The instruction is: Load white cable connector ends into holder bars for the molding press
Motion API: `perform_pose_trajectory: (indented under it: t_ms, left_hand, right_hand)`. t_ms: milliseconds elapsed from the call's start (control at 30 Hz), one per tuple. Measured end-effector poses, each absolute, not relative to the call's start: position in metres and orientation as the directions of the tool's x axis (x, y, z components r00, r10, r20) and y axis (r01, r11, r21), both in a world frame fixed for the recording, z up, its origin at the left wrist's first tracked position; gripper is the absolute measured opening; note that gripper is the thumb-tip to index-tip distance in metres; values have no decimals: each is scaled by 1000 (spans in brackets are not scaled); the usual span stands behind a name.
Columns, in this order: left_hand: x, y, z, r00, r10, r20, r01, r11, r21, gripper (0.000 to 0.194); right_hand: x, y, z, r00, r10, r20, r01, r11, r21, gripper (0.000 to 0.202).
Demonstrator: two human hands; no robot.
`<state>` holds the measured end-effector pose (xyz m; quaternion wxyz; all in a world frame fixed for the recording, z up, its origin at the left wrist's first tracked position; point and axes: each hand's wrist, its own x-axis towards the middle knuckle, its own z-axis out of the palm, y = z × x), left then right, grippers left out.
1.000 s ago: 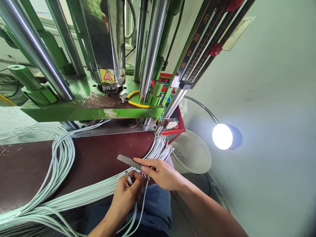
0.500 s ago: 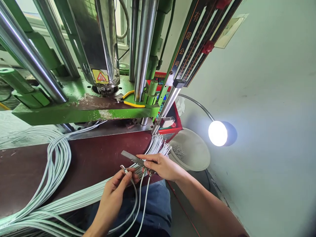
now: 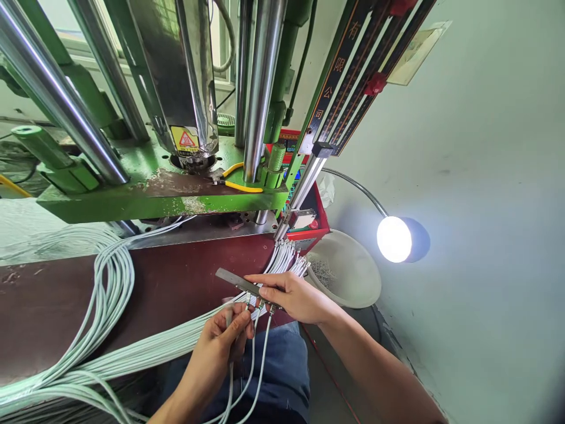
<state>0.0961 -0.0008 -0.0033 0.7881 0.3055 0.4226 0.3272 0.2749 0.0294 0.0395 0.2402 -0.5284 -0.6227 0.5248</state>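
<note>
My right hand is closed round a flat metal bar, thumb on top and index finger stretched along it. Two white cables hang from the bar's lower edge, their metal connectors seated against it. Just left of them, my left hand pinches another white cable near its end. That cable's metal connector is up at the bar's edge beside the other two; whether it is fully seated I cannot tell. Part of the cable is hidden by my left fingers.
A bundle of white cables lies along the brown table. More coils sit at the left. Behind stands a green press with yellow-handled cutters on it. A white tub and a lit lamp are to the right.
My left hand has moved right and brought the cable's connector from left of the bar up to its edge. My right hand still holds the bar. The view has shifted slightly.
</note>
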Motion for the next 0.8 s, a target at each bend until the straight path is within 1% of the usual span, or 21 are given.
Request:
perform_pose_trajectory:
  t_ms: [67, 200, 267, 333, 433, 500, 667, 800]
  left_hand:
    - [96, -1, -3, 407, 789, -461, -234, 578, 782, 38]
    - [95, -1, 2, 262, 866, -425, -163, 474, 865, 39]
    - [94, 0, 5, 223, 894, -388, -123, 420, 899, 38]
    - [93, 1, 8, 266, 894, -360, -104, 398, 912, 36]
    - [91, 3, 9, 389, 847, -361, -128, 438, 890, 35]
    - [91, 5, 8, 413, 832, -371, -153, 465, 872, 33]
    - [93, 2, 3, 375, 825, -423, -176, 512, 841, 31]
    - [94, 1, 0, 312, 834, -456, -100, 506, 857, 35]
  right_hand:
    - [274, 30, 39, -322, 911, -257, 406, -112, -907, 42]
    - [275, 30, 38, -327, 904, -275, 399, -132, -908, 42]
    - [275, 30, 38, -328, 903, -276, 382, -141, -913, 43]
    - [275, 30, 38, -328, 903, -278, 370, -148, -917, 44]
    - [274, 31, 40, -334, 898, -285, 378, -149, -914, 44]
    - [273, 31, 41, -334, 898, -287, 385, -149, -911, 43]
    - [269, 32, 41, -346, 896, -278, 377, -139, -916, 44]
    - [267, 32, 39, -335, 900, -278, 381, -141, -914, 45]
